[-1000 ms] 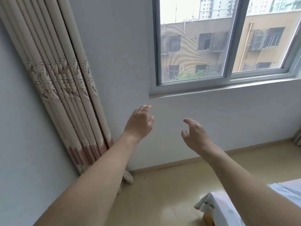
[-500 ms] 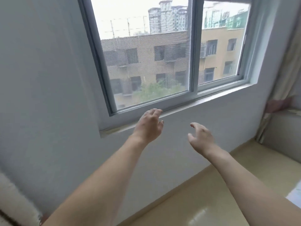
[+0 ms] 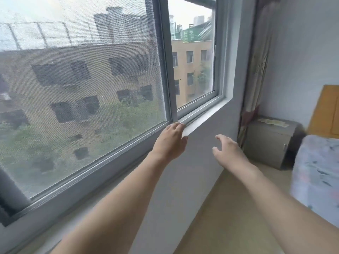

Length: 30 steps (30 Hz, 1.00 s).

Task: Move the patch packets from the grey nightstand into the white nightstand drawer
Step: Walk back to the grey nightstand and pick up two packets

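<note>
Grey nightstand (image 3: 271, 143) sits in the corner, your landmark: pale patch packets (image 3: 273, 122) lie flat on its top. Curtain (image 3: 256, 74) hangs just left of it, bed (image 3: 319, 173) just right, bare floor (image 3: 238, 208) before it. Your left hand (image 3: 169, 142) and right hand (image 3: 229, 151) hang loose-fingered, holding nothing.

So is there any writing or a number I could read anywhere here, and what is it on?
"H": the one readable letter, white on the green rooftop sign seen through the window; the marks beside it are too blurred to read.
Patch packets on the grey nightstand: any print is too small and blurred to read.
No other text shows.
</note>
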{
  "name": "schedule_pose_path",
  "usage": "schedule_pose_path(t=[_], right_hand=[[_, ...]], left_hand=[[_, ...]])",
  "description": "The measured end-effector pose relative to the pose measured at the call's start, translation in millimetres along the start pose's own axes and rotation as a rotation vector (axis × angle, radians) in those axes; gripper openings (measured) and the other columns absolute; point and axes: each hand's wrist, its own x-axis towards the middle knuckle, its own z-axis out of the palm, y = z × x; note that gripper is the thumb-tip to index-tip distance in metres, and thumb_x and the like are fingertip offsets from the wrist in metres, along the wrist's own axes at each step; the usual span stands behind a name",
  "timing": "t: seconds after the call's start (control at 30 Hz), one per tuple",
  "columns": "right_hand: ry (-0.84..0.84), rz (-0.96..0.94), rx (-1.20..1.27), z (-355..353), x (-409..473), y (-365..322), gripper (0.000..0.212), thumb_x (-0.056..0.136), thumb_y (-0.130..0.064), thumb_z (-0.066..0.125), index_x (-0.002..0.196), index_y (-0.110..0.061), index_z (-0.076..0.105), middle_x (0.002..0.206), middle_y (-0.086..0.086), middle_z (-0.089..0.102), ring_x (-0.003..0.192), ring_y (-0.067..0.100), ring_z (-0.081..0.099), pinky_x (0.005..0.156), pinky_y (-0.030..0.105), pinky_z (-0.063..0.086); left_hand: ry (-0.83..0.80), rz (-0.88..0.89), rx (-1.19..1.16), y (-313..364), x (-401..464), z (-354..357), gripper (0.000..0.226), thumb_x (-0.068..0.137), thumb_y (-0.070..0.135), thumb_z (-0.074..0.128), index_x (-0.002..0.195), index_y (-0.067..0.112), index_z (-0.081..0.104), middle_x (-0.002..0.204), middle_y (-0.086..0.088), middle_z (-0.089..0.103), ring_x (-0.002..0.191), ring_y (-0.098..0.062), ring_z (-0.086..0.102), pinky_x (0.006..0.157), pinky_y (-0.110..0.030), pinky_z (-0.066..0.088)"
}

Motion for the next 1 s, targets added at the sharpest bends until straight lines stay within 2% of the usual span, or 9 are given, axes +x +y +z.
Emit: schedule_pose_path(t=[0.23, 0.33, 0.43, 0.57, 0.77, 0.93, 1.0], right_hand=[[0.145, 0.117, -0.006, 7, 130, 8, 0.049, 0.092, -0.019, 0.053, 0.14, -0.013, 0.046, 0.145, 0.007, 0.047, 0.128, 0.026, 0.048, 0.106, 0.038, 0.04], [0.203, 0.175, -0.016, 3, 172, 31, 0.046, 0.091, -0.014, 0.053, 0.137, -0.008, 0.048, 0.142, 0.011, 0.049, 0.129, 0.027, 0.047, 0.107, 0.034, 0.037], [0.23, 0.265, -0.022, -1, 208, 68, 0.045, 0.092, -0.01, 0.052, 0.137, -0.005, 0.048, 0.141, 0.013, 0.049, 0.131, 0.027, 0.044, 0.105, 0.03, 0.033], [0.266, 0.348, -0.049, -11, 269, 130, 0.047, 0.093, -0.013, 0.05, 0.139, -0.009, 0.045, 0.145, 0.008, 0.046, 0.132, 0.024, 0.044, 0.106, 0.032, 0.035], [0.322, 0.399, -0.057, -48, 384, 218, 0.046, 0.095, -0.015, 0.049, 0.14, -0.011, 0.044, 0.145, 0.007, 0.046, 0.133, 0.024, 0.042, 0.108, 0.033, 0.035], [0.397, 0.386, -0.084, -104, 480, 279, 0.045, 0.097, -0.018, 0.047, 0.141, -0.014, 0.043, 0.147, 0.004, 0.045, 0.133, 0.023, 0.043, 0.104, 0.033, 0.037], [0.389, 0.41, -0.085, -113, 511, 302, 0.044, 0.097, -0.019, 0.046, 0.141, -0.015, 0.043, 0.146, 0.004, 0.045, 0.131, 0.024, 0.044, 0.103, 0.032, 0.037]], left_hand=[[-0.03, 0.173, -0.087, -37, 154, 57, 0.045, 0.097, 0.027, 0.048, 0.141, 0.012, 0.045, 0.145, -0.003, 0.046, 0.133, -0.025, 0.04, 0.111, -0.035, 0.032], [-0.061, 0.247, -0.127, -30, 209, 90, 0.045, 0.097, 0.026, 0.048, 0.14, 0.012, 0.046, 0.144, -0.003, 0.046, 0.131, -0.026, 0.041, 0.108, -0.034, 0.033], [-0.104, 0.329, -0.149, -11, 258, 130, 0.046, 0.098, 0.027, 0.047, 0.142, 0.011, 0.044, 0.145, -0.006, 0.046, 0.133, -0.026, 0.039, 0.108, -0.033, 0.03], [-0.123, 0.423, -0.17, 20, 333, 189, 0.043, 0.098, 0.021, 0.047, 0.139, 0.007, 0.047, 0.142, -0.009, 0.049, 0.132, -0.026, 0.041, 0.108, -0.027, 0.023], [-0.175, 0.45, -0.207, 71, 470, 279, 0.039, 0.097, 0.023, 0.047, 0.133, 0.009, 0.05, 0.138, -0.007, 0.05, 0.128, -0.027, 0.044, 0.106, -0.032, 0.032], [-0.105, 0.457, -0.223, 117, 588, 323, 0.039, 0.097, 0.023, 0.047, 0.132, 0.007, 0.05, 0.136, -0.009, 0.052, 0.127, -0.029, 0.045, 0.104, -0.033, 0.033], [-0.145, 0.458, -0.226, 131, 622, 350, 0.037, 0.097, 0.025, 0.048, 0.13, 0.009, 0.051, 0.134, -0.008, 0.052, 0.125, -0.029, 0.046, 0.102, -0.033, 0.035]])
